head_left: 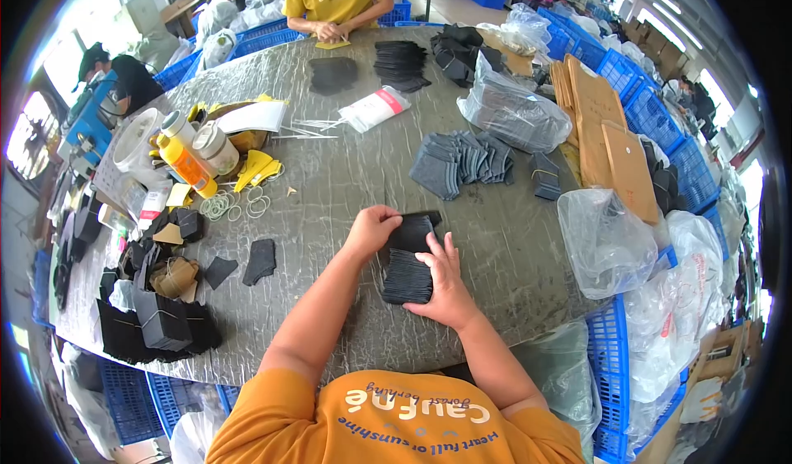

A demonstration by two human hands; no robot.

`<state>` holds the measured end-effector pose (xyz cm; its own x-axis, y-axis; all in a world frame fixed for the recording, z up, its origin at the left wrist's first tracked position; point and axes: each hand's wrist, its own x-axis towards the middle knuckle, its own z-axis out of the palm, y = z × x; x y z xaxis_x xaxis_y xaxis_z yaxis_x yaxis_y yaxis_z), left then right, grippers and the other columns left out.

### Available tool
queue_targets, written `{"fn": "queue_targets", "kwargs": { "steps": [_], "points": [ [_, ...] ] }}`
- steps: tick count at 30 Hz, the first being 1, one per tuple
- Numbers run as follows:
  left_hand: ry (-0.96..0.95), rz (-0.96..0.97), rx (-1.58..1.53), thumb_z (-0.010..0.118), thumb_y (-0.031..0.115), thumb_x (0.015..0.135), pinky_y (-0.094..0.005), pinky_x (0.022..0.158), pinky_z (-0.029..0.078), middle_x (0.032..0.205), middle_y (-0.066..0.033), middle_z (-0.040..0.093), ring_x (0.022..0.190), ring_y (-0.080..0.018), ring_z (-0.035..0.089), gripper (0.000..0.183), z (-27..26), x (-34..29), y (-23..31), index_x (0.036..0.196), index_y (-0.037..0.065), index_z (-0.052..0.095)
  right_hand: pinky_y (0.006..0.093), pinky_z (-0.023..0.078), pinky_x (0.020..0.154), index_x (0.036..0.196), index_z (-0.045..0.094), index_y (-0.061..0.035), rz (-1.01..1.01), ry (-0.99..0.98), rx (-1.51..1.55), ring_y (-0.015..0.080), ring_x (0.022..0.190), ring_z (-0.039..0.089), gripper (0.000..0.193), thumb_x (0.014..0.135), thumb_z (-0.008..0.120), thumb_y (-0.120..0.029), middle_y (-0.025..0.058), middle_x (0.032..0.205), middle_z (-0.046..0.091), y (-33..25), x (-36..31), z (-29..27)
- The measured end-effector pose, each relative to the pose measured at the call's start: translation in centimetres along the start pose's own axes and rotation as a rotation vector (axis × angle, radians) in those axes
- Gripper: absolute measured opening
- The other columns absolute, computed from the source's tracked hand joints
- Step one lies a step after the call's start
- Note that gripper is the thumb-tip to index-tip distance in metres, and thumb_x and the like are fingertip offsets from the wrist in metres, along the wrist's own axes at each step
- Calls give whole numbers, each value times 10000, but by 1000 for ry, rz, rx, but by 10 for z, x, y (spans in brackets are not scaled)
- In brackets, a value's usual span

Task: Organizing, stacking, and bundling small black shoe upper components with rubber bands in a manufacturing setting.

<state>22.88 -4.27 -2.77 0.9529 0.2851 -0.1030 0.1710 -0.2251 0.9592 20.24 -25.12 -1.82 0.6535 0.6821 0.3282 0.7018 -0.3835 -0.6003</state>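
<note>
So the big round grey table [346, 183] took up most of the view, cluttered all over. On its right side lay a clear plastic bag stuffed with dark fabric pieces [511, 113], plus a row of flat brown paper envelopes [606, 138] near the blue plastic crates [652, 109]. Mid-table there was a fanned-out pile of grey fabric pieces [462, 163].

Right at the near edge, in front of the person, sat the stack of black fabric pieces [408, 258]. Its long axis ran pretty much away from the person, near end toward their body and far end pointing at the table's middle, leaning a touch right.

The left hand [373, 229] was curled around the stack's far-left corner, fingers gripping the top edge. The right hand [445, 287] lay mostly flat against the stack's right side, fingers spread over the top pieces, pressing rather than closing.

Off to the left: an orange plastic bottle [188, 165] and some loose rubber bands [235, 207].
</note>
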Motion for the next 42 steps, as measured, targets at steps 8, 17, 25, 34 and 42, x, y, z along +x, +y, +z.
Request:
{"fn": "queue_targets", "kwargs": {
  "steps": [8,17,25,34,42],
  "points": [
    [323,118,-424,605,5,823,-227,714,458,828,-12,642,765,-84,572,114,-13,18,7,932,5,639,543,210,1073,1266,338,-82,63,9,146,354,1195,414,942,498,862,-225,112,1241,454,6,-2,4],
    [-298,8,-707,438,101,891,-268,841,432,961,-56,588,899,-125,543,197,8,-47,-17,906,3,608,495,348,1014,1248,354,-137,17,71,112,479,1299,246,978,434,894,-167,309,1439,-50,5,6,3],
    [-210,144,-677,336,-10,768,-308,866,425,944,-117,587,907,-180,541,307,22,-48,-23,1034,1,490,469,398,974,1291,346,-107,9,73,373,382,1245,387,1034,415,895,-162,249,1454,113,5,8,-1],
    [515,449,254,592,80,819,-385,762,467,868,-170,609,847,-319,583,94,-34,-25,-30,870,4,614,401,381,963,1259,384,-67,-29,-1,207,330,1109,482,916,468,844,-122,156,1165,485,6,8,4],
    [651,-150,817,605,116,752,-456,841,433,958,-154,612,1004,-340,527,113,-206,-26,-82,829,58,665,394,413,973,1398,250,-36,332,199,1609,264,1162,492,1007,558,805,-75,127,1291,460,6,0,-6]
  ]
}}
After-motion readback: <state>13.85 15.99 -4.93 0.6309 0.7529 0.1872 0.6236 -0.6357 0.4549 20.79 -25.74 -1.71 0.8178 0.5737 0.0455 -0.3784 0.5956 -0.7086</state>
